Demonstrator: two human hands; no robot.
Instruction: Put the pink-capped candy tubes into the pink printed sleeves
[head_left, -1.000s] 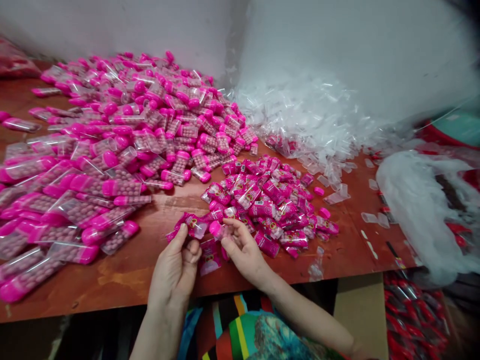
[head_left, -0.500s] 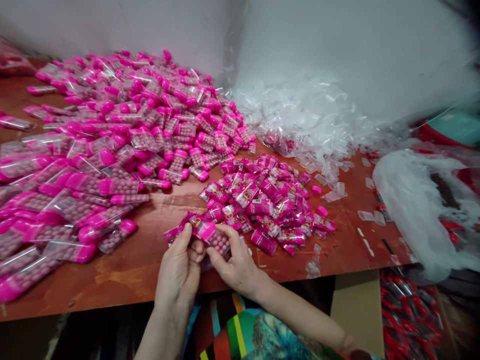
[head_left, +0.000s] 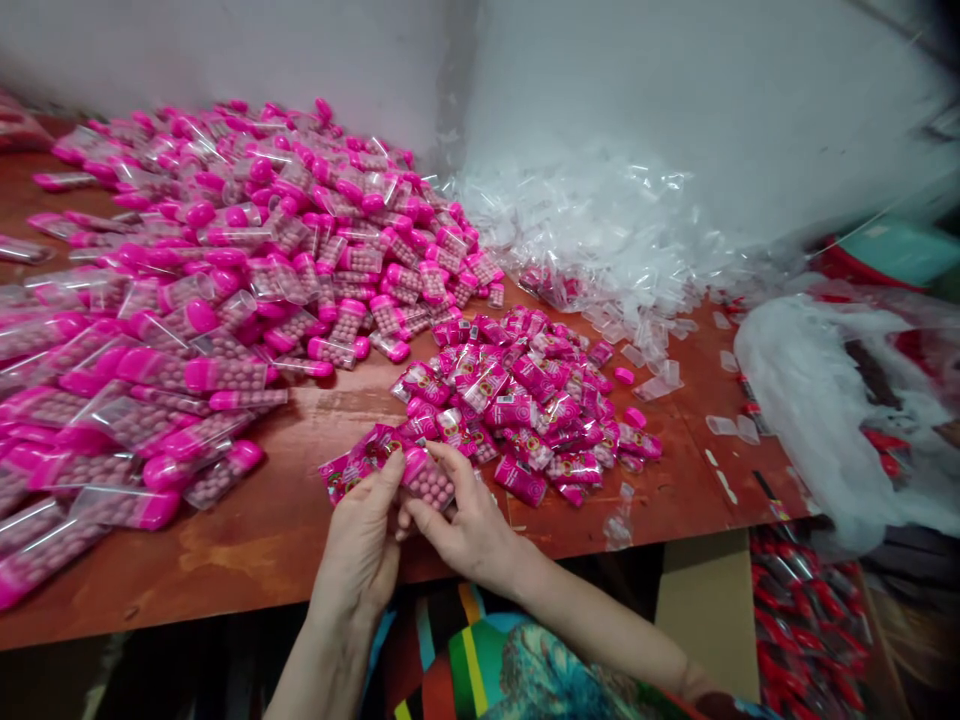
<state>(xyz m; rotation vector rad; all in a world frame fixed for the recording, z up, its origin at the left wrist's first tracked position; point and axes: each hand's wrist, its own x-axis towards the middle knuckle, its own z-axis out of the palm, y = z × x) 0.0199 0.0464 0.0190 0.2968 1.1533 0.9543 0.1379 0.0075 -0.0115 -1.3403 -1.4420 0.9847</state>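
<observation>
In front of me, near the table's front edge, both hands are at one small clear container of pink candy balls (head_left: 430,484) with a bright pink cap. My right hand (head_left: 469,515) is closed, its thumb and forefinger gripping the container's right end. My left hand (head_left: 365,530) is closed at the capped end, thumb uppermost; its other fingers are partly hidden. Pink printed wrappers (head_left: 349,468) show just past my left thumb; whether this hand also holds one I cannot tell. Close beyond my hands lies a heap of pink candy packets (head_left: 525,400).
A large pile of pink-capped candy containers (head_left: 247,270) covers the left of the brown table (head_left: 247,555). Clear plastic pieces (head_left: 600,230) are heaped at the back. At right are a whitish plastic bag (head_left: 795,390) and a cardboard box (head_left: 705,610) near red packets (head_left: 810,630).
The view has shifted slightly, so the piles sit a little further left. The container's cap has turned further under my left fingers, and more of the wrappers beside my left thumb shows.
</observation>
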